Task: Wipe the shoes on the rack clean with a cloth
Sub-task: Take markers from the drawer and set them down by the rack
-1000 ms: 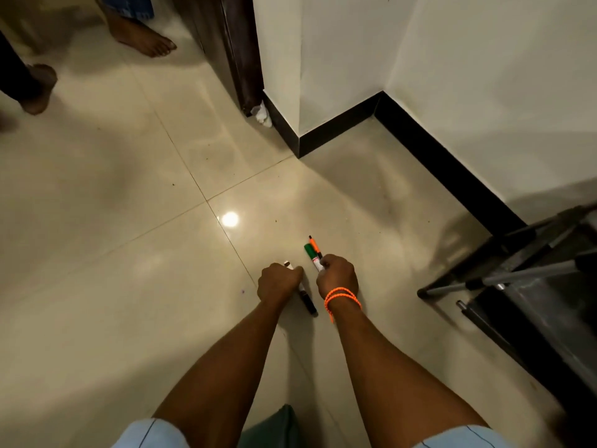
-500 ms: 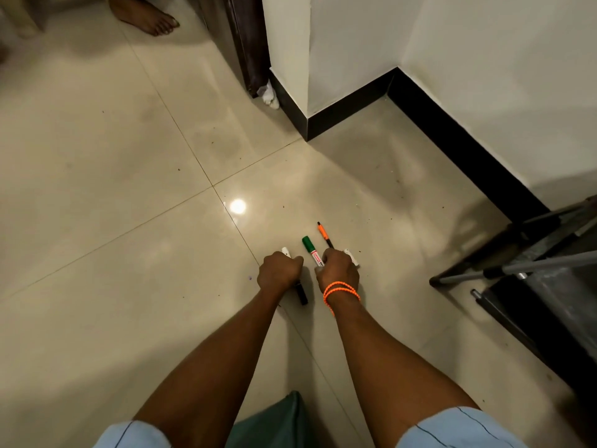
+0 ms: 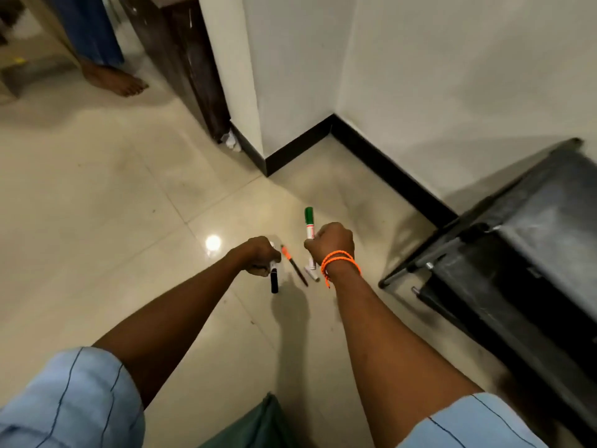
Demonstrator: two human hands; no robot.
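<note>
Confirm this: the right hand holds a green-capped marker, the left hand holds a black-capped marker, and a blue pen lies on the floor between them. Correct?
One detail is wrong. The pen on the floor between the hands is orange and black, not blue; the head view shows it. The rest stands: the right hand holds the green-capped marker, and the left hand holds the black-capped marker.

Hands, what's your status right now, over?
Left hand grips black-capped marker; right hand grips green-capped marker. Orange pen loose on floor between them. Rack at right; no cloth or shoes visible.
</note>
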